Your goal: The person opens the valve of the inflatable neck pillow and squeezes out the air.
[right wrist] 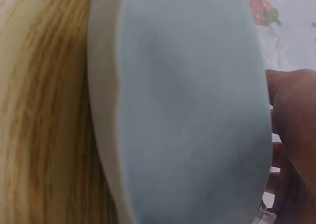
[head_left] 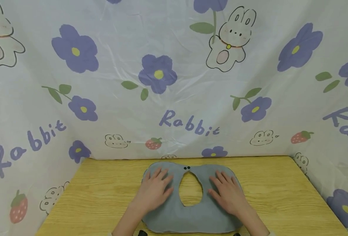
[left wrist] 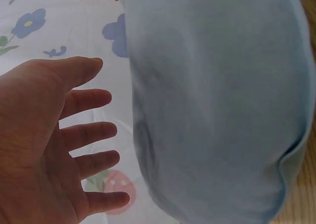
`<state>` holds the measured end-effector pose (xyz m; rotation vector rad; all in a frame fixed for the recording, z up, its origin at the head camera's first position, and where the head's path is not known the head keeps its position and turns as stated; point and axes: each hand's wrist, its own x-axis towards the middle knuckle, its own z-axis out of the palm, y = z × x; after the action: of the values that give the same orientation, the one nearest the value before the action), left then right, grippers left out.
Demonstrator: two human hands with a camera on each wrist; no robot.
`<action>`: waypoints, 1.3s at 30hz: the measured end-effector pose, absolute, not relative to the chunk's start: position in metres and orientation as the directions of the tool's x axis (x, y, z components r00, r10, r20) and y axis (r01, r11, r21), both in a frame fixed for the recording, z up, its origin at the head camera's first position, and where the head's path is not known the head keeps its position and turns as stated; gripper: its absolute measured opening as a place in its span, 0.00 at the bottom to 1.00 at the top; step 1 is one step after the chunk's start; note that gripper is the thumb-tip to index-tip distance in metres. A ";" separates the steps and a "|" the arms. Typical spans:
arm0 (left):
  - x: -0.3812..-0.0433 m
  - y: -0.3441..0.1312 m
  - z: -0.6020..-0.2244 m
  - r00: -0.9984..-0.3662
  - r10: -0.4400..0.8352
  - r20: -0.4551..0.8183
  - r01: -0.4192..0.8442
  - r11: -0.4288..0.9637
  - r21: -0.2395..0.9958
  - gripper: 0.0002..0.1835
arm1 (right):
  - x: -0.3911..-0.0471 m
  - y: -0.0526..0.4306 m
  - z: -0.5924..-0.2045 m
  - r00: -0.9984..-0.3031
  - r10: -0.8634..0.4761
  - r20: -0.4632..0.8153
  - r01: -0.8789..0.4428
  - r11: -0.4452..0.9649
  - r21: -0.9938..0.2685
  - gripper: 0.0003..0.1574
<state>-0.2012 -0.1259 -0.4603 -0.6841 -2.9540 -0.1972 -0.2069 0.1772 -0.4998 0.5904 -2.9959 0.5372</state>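
Grey pillow (head_left: 191,219), lower centre of the frame, on a wood-grain counter (head_left: 280,196). The left hand (head_left: 152,190) and right hand (head_left: 229,195) extend over its sides, fingers (left wrist: 91,134) straight, released. Behind: rabbit-printed cloth (head_left: 118,108).

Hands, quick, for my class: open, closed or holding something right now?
Left hand: open over the grey pillow, holding nothing.
Right hand: open, also over the grey pillow, holding nothing.

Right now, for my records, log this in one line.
left hand: over grey cushion, fingers spread; right hand: over cushion, contact unclear; cushion: on table
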 end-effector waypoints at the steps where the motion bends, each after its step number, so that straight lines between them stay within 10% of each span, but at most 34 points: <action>1: -0.202 -0.126 -0.462 -0.894 0.430 0.126 0.443 0.891 0.103 0.24 | -0.207 0.177 -0.500 -0.928 -0.359 0.101 -0.372 0.869 -0.327 0.31; 39: -0.203 -0.130 -0.473 -0.886 0.456 0.079 0.463 0.876 0.136 0.23 | -0.205 0.179 -0.508 -0.924 -0.376 0.071 -0.374 0.847 -0.378 0.32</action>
<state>-0.2026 -0.1304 -0.4732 -0.7355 -2.9996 -0.2340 -0.2047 0.1794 -0.5080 0.6145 -3.0243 0.6166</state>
